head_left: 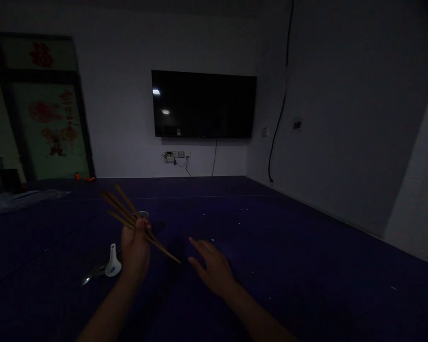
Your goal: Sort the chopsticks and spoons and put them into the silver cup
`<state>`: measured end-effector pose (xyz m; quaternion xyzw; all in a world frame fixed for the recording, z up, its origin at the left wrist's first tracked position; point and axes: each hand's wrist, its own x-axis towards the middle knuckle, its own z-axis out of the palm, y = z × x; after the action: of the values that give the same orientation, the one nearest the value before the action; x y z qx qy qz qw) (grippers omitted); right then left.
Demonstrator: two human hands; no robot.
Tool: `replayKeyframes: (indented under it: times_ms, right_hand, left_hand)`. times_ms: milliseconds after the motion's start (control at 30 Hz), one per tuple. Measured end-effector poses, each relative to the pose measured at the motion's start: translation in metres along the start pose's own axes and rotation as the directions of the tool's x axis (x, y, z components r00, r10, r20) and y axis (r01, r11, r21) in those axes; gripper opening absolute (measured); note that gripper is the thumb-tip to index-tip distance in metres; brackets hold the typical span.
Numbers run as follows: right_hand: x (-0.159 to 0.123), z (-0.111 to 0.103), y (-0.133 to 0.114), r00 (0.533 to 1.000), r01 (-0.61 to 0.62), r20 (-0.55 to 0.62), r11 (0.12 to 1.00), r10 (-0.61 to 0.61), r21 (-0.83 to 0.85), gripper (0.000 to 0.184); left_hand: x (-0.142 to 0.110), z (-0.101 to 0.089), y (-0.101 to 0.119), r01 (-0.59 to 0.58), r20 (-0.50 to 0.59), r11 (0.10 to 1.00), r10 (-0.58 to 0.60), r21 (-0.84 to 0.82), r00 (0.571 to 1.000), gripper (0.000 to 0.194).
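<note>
My left hand (pixel 136 244) is closed around several wooden chopsticks (pixel 123 209), which fan out at their upper left ends. One chopstick reaches down to the right, toward my right hand (pixel 214 266). That hand hovers over the dark blue surface (pixel 306 266) with thumb and fingers apart, holding nothing. Left of my left wrist lies a white ceramic spoon (pixel 113 263) with a blue mark in its bowl. Beside it is a shiny metal spoon (pixel 88 278), partly lost in the dark. A white-rimmed bowl (pixel 142 214) stands behind my left hand, mostly hidden.
Small white scraps (pixel 213 240) are scattered over the surface. Clear plastic sheeting (pixel 24 199) lies at far left, with small orange things (pixel 89 179) by the door (pixel 50 128). A television (pixel 205 104) hangs on the back wall; a black cable (pixel 280 118) runs down the right wall.
</note>
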<state>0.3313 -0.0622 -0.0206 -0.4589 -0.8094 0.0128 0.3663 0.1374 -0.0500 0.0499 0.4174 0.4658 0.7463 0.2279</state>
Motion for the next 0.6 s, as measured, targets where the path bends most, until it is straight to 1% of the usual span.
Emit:
replayKeyframes:
  times_ms: [33,67,100,167,233,267,333,400,467,600]
  right_hand:
    - [-0.001,0.000,-0.002,1.000,0.027,0.012,1.000,-0.027,0.005,0.048]
    - [-0.003,-0.001,-0.004,0.998,0.055,0.030,0.998,-0.055,0.013,0.049]
    - [-0.004,-0.001,-0.005,0.995,0.085,0.050,0.996,-0.087,0.025,0.050]
    - [-0.007,-0.002,-0.005,0.985,0.149,0.080,0.988,-0.153,0.050,0.048]
    - [-0.009,-0.002,-0.005,0.974,0.207,0.081,0.977,-0.210,0.052,0.047]
    - [-0.010,-0.002,-0.004,0.968,0.236,0.075,0.971,-0.239,0.043,0.047]
    - [-0.011,-0.001,-0.004,0.950,0.305,0.063,0.952,-0.306,0.022,0.048]
    - [-0.012,0.001,-0.005,0.926,0.375,0.048,0.927,-0.375,0.003,0.051]
    - [-0.012,0.005,-0.005,0.904,0.426,0.037,0.905,-0.425,-0.012,0.055]
    - [-0.013,0.011,-0.005,0.881,0.472,0.043,0.881,-0.472,0.001,0.065]
  left_hand:
    - [0.001,0.003,-0.005,0.127,0.073,0.974,-0.115,-0.186,0.991,0.008]
    - [0.003,0.006,-0.010,0.264,0.143,0.909,-0.229,-0.321,0.963,0.005]
    - [0.004,0.007,-0.017,0.387,0.201,0.829,-0.333,-0.402,0.921,0.009]
    - [0.004,0.011,-0.032,0.571,0.311,0.692,-0.479,-0.442,0.821,0.016]
    - [0.003,0.013,-0.047,0.680,0.406,0.593,-0.546,-0.430,0.733,0.019]
    - [0.002,0.015,-0.054,0.709,0.430,0.559,-0.563,-0.430,0.705,0.019]
    - [-0.001,0.018,-0.065,0.746,0.469,0.511,-0.580,-0.428,0.666,0.018]
    - [-0.005,0.022,-0.073,0.758,0.504,0.493,-0.566,-0.427,0.652,0.015]
    - [-0.010,0.024,-0.077,0.761,0.544,0.497,-0.535,-0.416,0.647,0.010]
    - [-0.020,0.027,-0.079,0.771,0.612,0.514,-0.487,-0.376,0.623,0.005]
